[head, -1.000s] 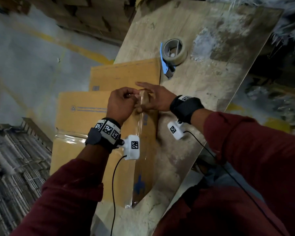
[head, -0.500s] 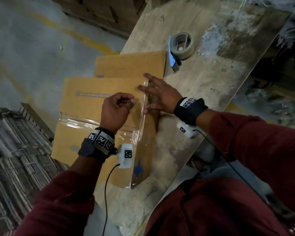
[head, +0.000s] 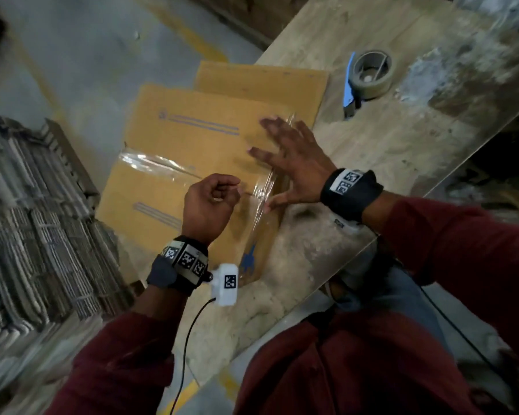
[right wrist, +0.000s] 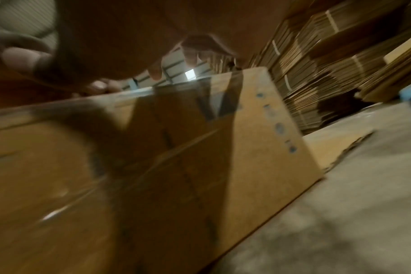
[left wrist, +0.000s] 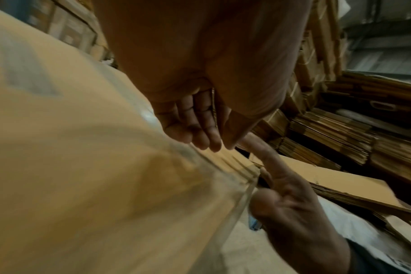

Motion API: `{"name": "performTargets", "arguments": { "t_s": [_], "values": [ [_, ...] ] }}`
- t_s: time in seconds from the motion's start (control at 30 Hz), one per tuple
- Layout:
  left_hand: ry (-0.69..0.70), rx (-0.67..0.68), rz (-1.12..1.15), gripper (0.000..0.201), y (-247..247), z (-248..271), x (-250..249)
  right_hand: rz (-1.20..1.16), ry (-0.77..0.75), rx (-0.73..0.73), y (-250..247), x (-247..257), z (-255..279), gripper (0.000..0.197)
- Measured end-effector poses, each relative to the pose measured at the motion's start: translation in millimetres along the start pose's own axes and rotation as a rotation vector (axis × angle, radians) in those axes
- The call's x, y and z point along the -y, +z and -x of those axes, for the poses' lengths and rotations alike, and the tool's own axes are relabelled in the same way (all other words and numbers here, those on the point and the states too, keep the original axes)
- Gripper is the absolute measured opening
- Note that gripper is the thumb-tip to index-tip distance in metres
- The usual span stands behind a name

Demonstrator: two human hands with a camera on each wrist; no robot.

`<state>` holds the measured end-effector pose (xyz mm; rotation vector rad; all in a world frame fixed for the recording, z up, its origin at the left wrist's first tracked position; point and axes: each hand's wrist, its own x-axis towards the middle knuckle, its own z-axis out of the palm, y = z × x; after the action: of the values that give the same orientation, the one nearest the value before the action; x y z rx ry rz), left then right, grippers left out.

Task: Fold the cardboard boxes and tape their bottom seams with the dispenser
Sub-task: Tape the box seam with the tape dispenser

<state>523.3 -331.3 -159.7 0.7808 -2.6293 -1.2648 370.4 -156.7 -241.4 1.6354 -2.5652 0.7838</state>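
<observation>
A folded cardboard box (head: 198, 139) lies on the plywood table (head: 402, 139). Clear tape (head: 162, 166) crosses its upper face, and another strip runs down its right edge. My right hand (head: 291, 163) rests flat on that right edge, fingers spread over the tape. My left hand (head: 213, 202) hovers just left of it with fingers curled into the palm, and I see nothing in it. The left wrist view shows the curled fingers (left wrist: 195, 126) above the box (left wrist: 70, 166). The tape dispenser (head: 369, 74), with its blue handle, lies on the table beyond the box, untouched.
A flat cardboard sheet (head: 261, 82) sticks out from under the box at the far side. Stacks of flattened cartons (head: 28, 220) stand on the floor to the left. The box overhangs the table's left edge. More carton stacks (right wrist: 329, 64) fill the background.
The hands were together pinching the tape at the box's right edge. The left hand has drawn back toward me and curled; the right hand has flattened and spread over the tape.
</observation>
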Motion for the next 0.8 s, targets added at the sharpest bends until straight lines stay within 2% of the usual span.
{"name": "performTargets", "arguments": {
  "t_s": [0.07, 0.17, 0.23, 0.33, 0.43, 0.5, 0.57, 0.67, 0.73, 0.8],
  "values": [
    [-0.023, -0.037, -0.008, 0.02, -3.3, 12.9, 11.8, 0.034, -0.096, 0.028, 14.2, 18.5, 1.5, 0.095],
    [-0.039, -0.112, -0.029, 0.018, -13.6, 32.6, 22.2, 0.032, -0.127, 0.035, 28.1, 19.1, 7.7, 0.083],
    [-0.02, -0.161, -0.066, 0.011, -25.6, 48.5, 30.7, 0.06, -0.125, 0.023, 29.9, 15.6, 9.7, 0.083],
    [-0.037, -0.2, -0.079, 0.002, -38.6, 75.9, 45.5, 0.113, -0.119, 0.052, 22.6, 18.9, 13.4, 0.102],
    [-0.15, -0.264, 0.047, 0.017, -39.2, 95.4, 62.3, 0.16, -0.169, 0.089, 21.2, 53.0, 14.7, 0.116],
    [-0.227, -0.382, 0.18, 0.024, -36.3, 102.1, 70.7, 0.161, -0.243, 0.16, 29.1, 80.1, 14.7, 0.111],
    [-0.246, -0.457, 0.226, 0.024, -30.3, 105.4, 73.1, 0.111, -0.283, 0.225, 35.9, 92.3, 15.6, 0.098],
    [-0.237, -0.434, 0.238, 0.019, -20.9, 110.5, 77.4, 0.175, -0.366, 0.178, 44.7, 82.3, 17.8, 0.085],
    [-0.187, -0.413, 0.242, 0.019, -22.3, 119.6, 79.7, 0.21, -0.396, 0.177, 41.9, 78.8, 18.9, 0.093],
    [-0.037, -0.4, 0.11, 0.02, -23.7, 128.0, 83.6, 0.191, -0.376, 0.149, 35.9, 80.7, 19.4, 0.1]
  ]
}}
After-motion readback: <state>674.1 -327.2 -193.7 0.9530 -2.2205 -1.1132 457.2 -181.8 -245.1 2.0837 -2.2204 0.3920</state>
